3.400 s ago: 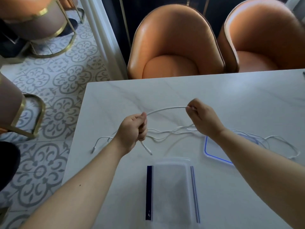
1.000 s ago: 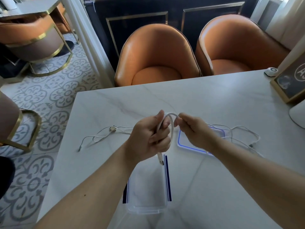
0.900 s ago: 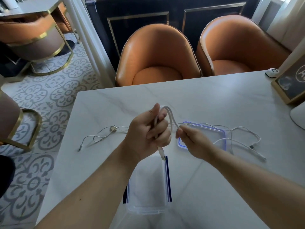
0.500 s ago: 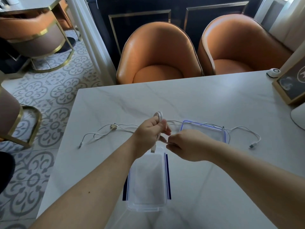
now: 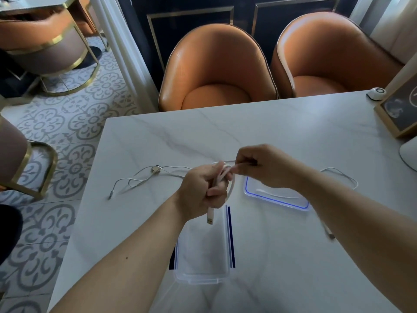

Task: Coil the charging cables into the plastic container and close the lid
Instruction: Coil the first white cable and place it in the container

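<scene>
right hand [image 5: 266, 168]: lifted from beside left hand [image 5: 203, 190] | white cable [image 5: 231, 187]: another loop drawn

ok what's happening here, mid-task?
A person is coiling a white cable above the table. The left hand grips the loops, with a plug hanging below it; the right hand feeds the cable round. The container sits open and empty just below the hands, its lid lying off to the right. A second cable lies loose on the left. Nothing is packed yet.
</scene>
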